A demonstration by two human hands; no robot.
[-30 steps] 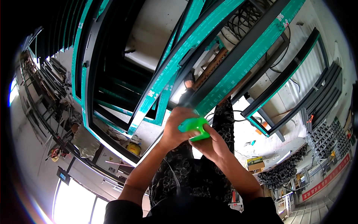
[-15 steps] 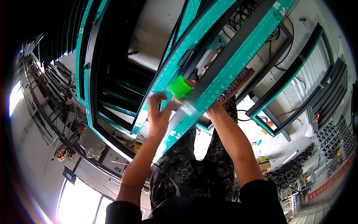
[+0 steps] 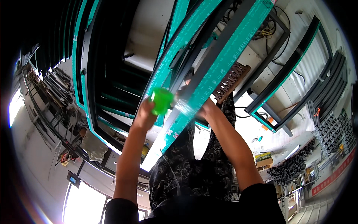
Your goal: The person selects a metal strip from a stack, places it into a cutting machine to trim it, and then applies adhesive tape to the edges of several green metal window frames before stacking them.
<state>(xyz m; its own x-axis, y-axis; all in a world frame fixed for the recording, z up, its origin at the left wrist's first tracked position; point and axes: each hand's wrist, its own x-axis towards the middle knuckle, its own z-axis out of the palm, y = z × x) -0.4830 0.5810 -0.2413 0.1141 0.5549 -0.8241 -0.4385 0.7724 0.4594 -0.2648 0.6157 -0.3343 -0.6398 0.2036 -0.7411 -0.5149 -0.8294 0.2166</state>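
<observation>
My left hand (image 3: 144,117) grips a green roll of tape (image 3: 162,101), slightly blurred, left of a long dark-grey profile bar (image 3: 214,76) faced with teal printed film. Clear tape (image 3: 185,107) is wrapped across the bar near its lower part. My right hand (image 3: 205,109) reaches behind the bar from the right. The bar covers most of that hand; blurred fingertips show past its left edge, and whether they hold anything is unclear. The bar slants from lower left to upper right, in front of my patterned trousers (image 3: 175,160).
More teal-filmed frames (image 3: 88,74) stand at the left. A brown slotted piece (image 3: 232,80) lies right of the bar. Beyond it are a dark frame (image 3: 294,71), cables (image 3: 266,31) and stacked grey profiles (image 3: 330,82). Scrap strips (image 3: 59,86) lie at far left.
The green roll has passed from beside my right fingers into my left hand, which was reaching for it with fingers apart. Left hand and roll have moved left, away from the bar.
</observation>
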